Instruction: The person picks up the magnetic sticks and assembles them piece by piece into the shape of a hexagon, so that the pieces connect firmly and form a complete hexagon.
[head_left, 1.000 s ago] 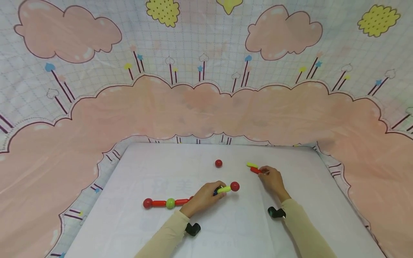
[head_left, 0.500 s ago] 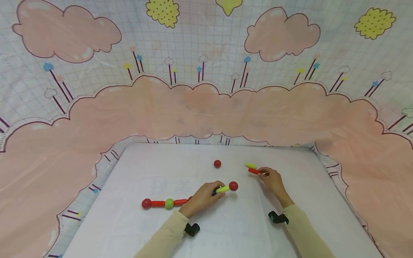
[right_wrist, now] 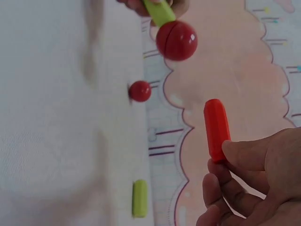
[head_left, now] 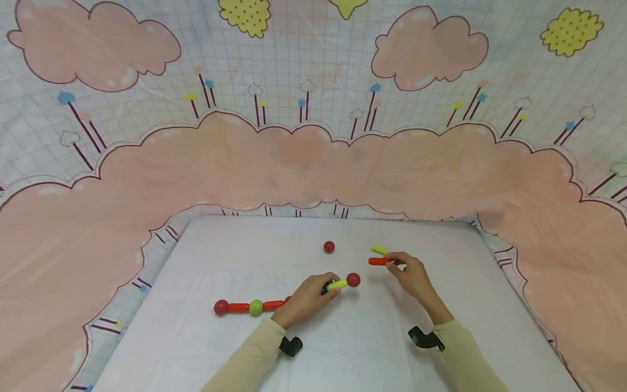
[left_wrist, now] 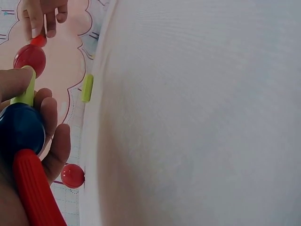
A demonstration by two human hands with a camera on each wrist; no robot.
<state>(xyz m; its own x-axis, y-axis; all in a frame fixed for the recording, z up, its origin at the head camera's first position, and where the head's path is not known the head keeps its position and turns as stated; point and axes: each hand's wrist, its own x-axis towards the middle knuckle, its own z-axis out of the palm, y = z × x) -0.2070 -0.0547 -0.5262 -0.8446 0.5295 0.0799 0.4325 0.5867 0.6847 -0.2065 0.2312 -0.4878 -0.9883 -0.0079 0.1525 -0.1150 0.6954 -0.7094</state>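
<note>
My right hand pinches red faceted plastic rod, right of centre; 1.0 s ago close beside loose yellow-green plastic rod, now gap between. My left hand, lower centre, still grips chain of glossy coloured balls and rods.

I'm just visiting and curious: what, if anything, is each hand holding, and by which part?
Left hand: a chain of balls and rods, gripped at its yellow-green rod. Right hand: a separate red rod, pinched by one end.
</note>
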